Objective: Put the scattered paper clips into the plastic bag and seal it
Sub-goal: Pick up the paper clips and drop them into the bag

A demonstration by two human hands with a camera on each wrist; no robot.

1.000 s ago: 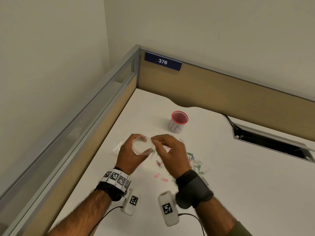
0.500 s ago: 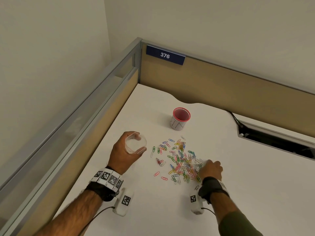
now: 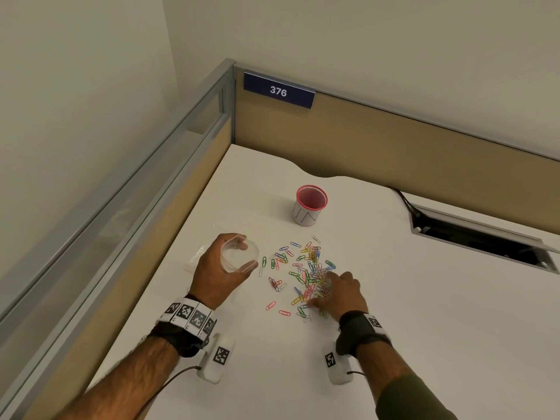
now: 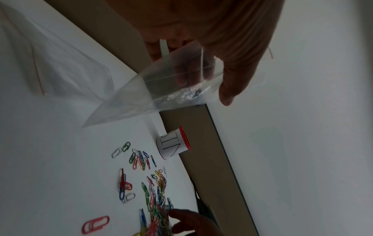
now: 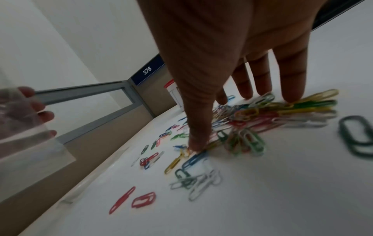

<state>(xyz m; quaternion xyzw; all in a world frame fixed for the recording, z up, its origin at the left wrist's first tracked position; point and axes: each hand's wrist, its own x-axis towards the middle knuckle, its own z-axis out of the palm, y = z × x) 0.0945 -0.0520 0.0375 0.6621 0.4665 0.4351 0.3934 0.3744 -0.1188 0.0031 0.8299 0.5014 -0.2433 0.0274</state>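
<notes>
Many coloured paper clips (image 3: pixel 303 274) lie scattered on the white desk (image 3: pixel 424 313), thickest in a heap on their right side. My right hand (image 3: pixel 321 291) rests on that heap with its fingers spread and fairly straight; in the right wrist view the thumb and fingertips (image 5: pixel 290 97) press down on the paper clips (image 5: pixel 248 121). My left hand (image 3: pixel 247 255) holds a clear plastic bag (image 3: pixel 235 259) above the desk, left of the clips, with its mouth held round and facing up. The bag (image 4: pixel 161 89) hangs slack from the fingers and looks empty.
A red-rimmed cup (image 3: pixel 309 206) with a white label stands behind the clips. A second clear bag (image 4: pixel 60 68) lies flat on the desk at the left. Low partition walls (image 3: pixel 363 140) close off the back and left. A cable opening (image 3: pixel 485 241) is at the right rear.
My right hand left the bag's mouth, dropped to the right side of the clip pile and slid leftward into it. The left hand stays put with the bag.
</notes>
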